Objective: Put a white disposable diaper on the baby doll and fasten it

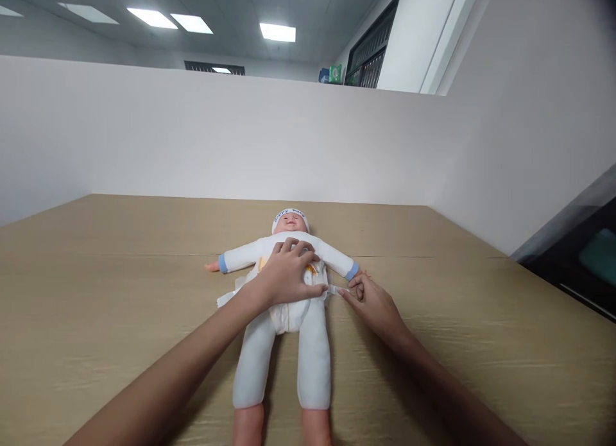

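Note:
A baby doll (312,362) in white clothes with blue cuffs lies on its back, head toward the far wall. Around its hips is a white diaper (289,316) with a yellow print at the waist. My left hand (289,273) rests spread over the doll's belly and the diaper's front, covering part of both. At the diaper's right side, my right hand (370,301) pinches a pale fastening tab (335,290) and holds it stretched outward. Another side flap (226,299) sticks out on the left, loose on the table.
The doll lies on a wide wooden table (120,343) with a seam across it. A white partition (216,138) rises behind, and a white wall stands at the right. A dark screen-like object (582,253) is at the right edge.

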`<state>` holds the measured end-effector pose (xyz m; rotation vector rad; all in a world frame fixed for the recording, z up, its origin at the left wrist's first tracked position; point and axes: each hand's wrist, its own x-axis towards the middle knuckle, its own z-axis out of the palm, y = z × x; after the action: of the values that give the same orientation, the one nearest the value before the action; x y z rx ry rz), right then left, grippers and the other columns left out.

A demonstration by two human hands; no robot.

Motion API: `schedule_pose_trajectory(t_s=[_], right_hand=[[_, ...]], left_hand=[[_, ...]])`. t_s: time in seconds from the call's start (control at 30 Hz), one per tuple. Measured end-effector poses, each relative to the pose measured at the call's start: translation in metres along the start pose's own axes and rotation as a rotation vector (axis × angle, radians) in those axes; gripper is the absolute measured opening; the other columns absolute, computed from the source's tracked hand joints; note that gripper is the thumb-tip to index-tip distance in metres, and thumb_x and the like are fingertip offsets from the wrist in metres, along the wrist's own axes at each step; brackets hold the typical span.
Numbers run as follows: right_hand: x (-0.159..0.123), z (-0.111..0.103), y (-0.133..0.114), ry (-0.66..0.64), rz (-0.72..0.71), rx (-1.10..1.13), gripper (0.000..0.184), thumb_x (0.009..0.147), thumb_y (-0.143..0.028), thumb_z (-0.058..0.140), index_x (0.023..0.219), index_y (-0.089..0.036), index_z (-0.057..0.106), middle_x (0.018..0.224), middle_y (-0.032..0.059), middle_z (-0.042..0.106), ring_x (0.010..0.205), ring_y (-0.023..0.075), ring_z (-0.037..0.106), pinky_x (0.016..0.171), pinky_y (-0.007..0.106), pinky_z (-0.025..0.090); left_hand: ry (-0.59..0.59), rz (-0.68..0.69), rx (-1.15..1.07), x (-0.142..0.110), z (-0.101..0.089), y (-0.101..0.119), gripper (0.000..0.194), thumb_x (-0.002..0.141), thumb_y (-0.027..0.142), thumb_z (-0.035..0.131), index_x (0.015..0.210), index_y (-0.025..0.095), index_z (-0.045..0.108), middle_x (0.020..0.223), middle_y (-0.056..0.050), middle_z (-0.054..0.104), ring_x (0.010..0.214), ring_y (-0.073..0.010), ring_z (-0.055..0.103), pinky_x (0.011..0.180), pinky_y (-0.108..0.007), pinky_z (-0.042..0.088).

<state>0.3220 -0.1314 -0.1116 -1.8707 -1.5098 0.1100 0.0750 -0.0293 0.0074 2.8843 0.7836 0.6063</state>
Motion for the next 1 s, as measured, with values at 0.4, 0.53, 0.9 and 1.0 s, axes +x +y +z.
schedule_pose_trajectory(t_s=[0.4, 0.53, 0.9, 1.0], right_hand=[[0.010, -0.030, -0.021, -0.340, 0.046, 0.316, 0.057, 0.091, -0.076, 0.055, 0.066, -0.026, 0.052, 0.063, -0.0034, 0.044, 0.064, 0.0176, 0.044, 0.061, 0.031, 0.033], [0.028, -0.051, -0.043, -0.360, 0.033, 0.410, 0.057, 0.091, -0.077, 0.056, 0.070, -0.024, 0.055, 0.073, -0.0018, 0.053, 0.074, 0.0182, 0.051, 0.070, 0.031, 0.042], [0.058, -0.001, -0.110, -0.348, -0.041, 0.413, 0.043, 0.096, -0.061, 0.062, 0.079, -0.022, 0.061, 0.076, -0.0002, 0.063, 0.072, 0.0190, 0.056, 0.068, 0.032, 0.044], [0.031, 0.002, -0.107, -0.137, -0.189, 0.399, 0.034, 0.106, -0.053, 0.055, 0.103, -0.022, 0.067, 0.100, 0.0070, 0.071, 0.094, 0.0249, 0.066, 0.089, 0.040, 0.053]], left_hand=[[-0.014, -0.002, 0.031, 0.000, 0.004, -0.002, 0.076, 0.085, 0.067, 0.079, 0.143, 0.019, 0.068, 0.147, -0.014, 0.066, 0.140, -0.0436, 0.050, 0.119, -0.061, 0.039], [-0.029, -0.007, 0.012, 0.000, 0.006, -0.002, 0.079, 0.084, 0.067, 0.081, 0.142, 0.017, 0.067, 0.146, -0.015, 0.066, 0.138, -0.0436, 0.051, 0.118, -0.060, 0.040], [0.054, -0.052, -0.119, -0.004, 0.012, -0.004, 0.085, 0.074, 0.051, 0.088, 0.146, 0.022, 0.055, 0.144, -0.013, 0.064, 0.133, -0.0411, 0.051, 0.116, -0.059, 0.042], [0.054, -0.035, -0.212, -0.005, 0.008, -0.008, 0.088, 0.071, 0.042, 0.090, 0.148, 0.023, 0.052, 0.148, -0.012, 0.062, 0.136, -0.0417, 0.050, 0.118, -0.062, 0.041]])
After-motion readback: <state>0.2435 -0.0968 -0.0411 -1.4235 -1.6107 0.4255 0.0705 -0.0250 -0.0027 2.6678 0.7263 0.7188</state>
